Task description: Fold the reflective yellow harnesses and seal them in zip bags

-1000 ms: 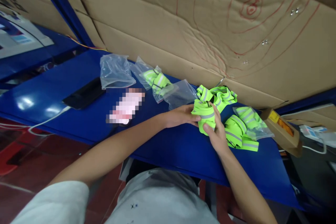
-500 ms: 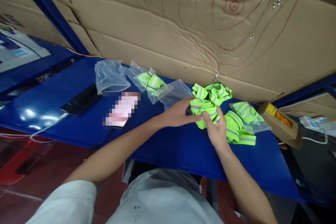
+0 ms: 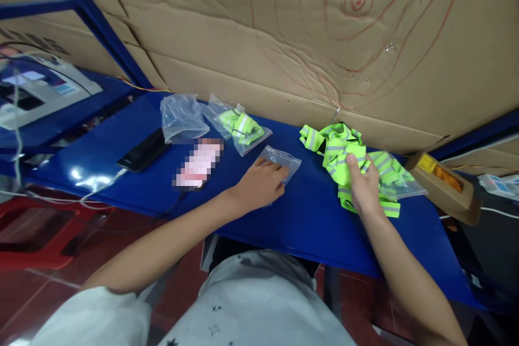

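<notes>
My right hand [image 3: 367,186] is closed around a folded bundle of neon-green reflective strap [image 3: 340,159] with grey stripes, thumb on top. More green strap [image 3: 312,138] lies loose just behind it, and a flat strap end [image 3: 391,209] shows below. To the left, my left hand [image 3: 261,184] rests with curled fingers on a clear zip bag [image 3: 286,158], gripping its near part. The fingertips are partly hidden. At the right, a filled clear bag [image 3: 405,186] with green strap inside lies beside my right hand.
Farther back on the blue table [image 3: 308,232] lie a bag with green strap [image 3: 243,127] and a crumpled clear bag [image 3: 182,119]. A phone [image 3: 198,165] and black device [image 3: 144,151] lie left. A cardboard box [image 3: 441,186] stands right; a cardboard wall [image 3: 227,48] rises behind.
My left hand has left the strap bundle and moved left onto the clear bag, which has shifted nearer me. My right hand has carried the bundle to the right.
</notes>
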